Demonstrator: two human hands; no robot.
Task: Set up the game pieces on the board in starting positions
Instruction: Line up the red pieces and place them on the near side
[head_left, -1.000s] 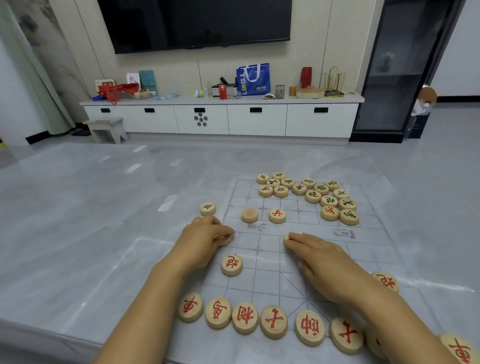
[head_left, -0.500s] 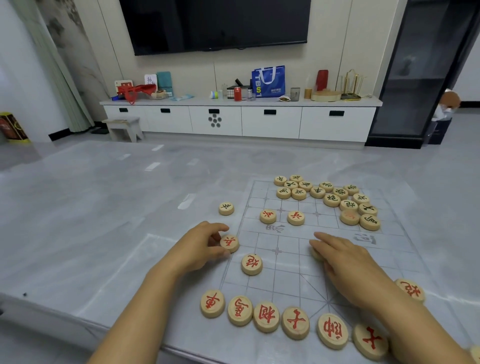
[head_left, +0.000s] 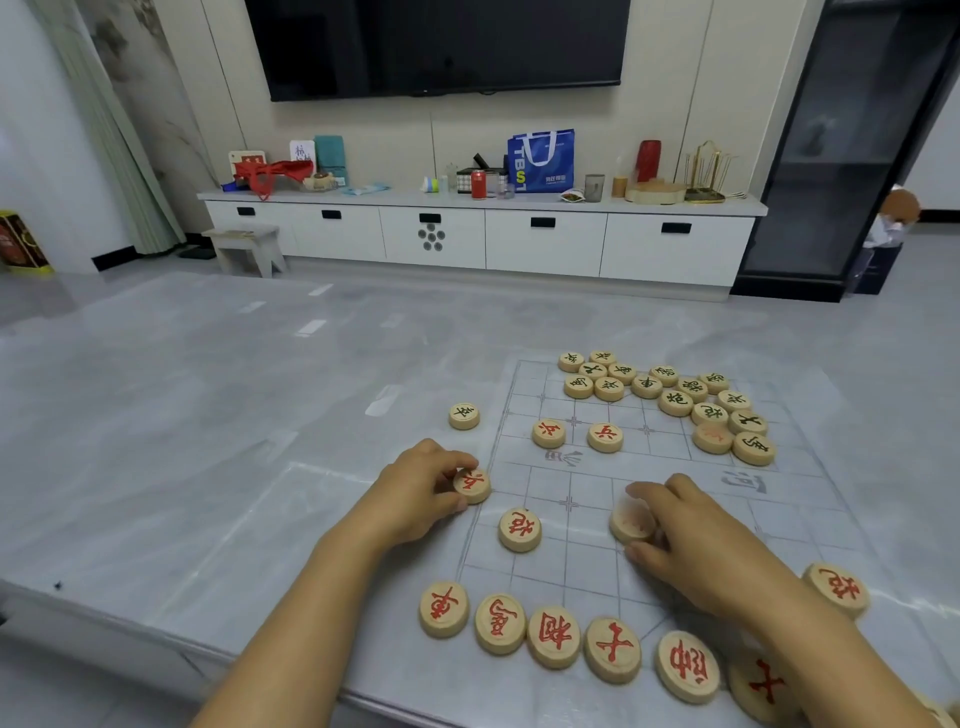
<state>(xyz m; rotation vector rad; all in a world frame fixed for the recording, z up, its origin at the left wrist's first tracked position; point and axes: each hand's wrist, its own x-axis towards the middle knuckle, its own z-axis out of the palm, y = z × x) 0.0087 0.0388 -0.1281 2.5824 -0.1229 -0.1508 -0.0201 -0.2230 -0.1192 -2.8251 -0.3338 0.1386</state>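
Observation:
A transparent game board (head_left: 670, 478) with a printed grid lies on the grey table. My left hand (head_left: 415, 493) pinches a red-lettered wooden disc (head_left: 471, 484) at the board's left edge. A faintly lettered disc (head_left: 631, 521) near the board's middle is held by the curled fingers of my right hand (head_left: 696, 540). Several red-lettered discs form a row (head_left: 553, 635) along the near edge. A red cannon disc (head_left: 519, 529) sits between my hands. Two red soldier discs (head_left: 576, 434) lie past the river. Several black-lettered discs (head_left: 675, 400) are heaped at the far right.
One black-lettered disc (head_left: 463, 415) lies off the board to the left. Another red disc (head_left: 836, 590) sits at the board's right side. The table's near edge (head_left: 156, 634) runs close below my arms. A white cabinet (head_left: 483, 234) stands beyond the table.
My left hand has drawn its red disc toward the board's left edge. My right hand has pulled its disc nearer to me and curled round it. The camera has shifted left.

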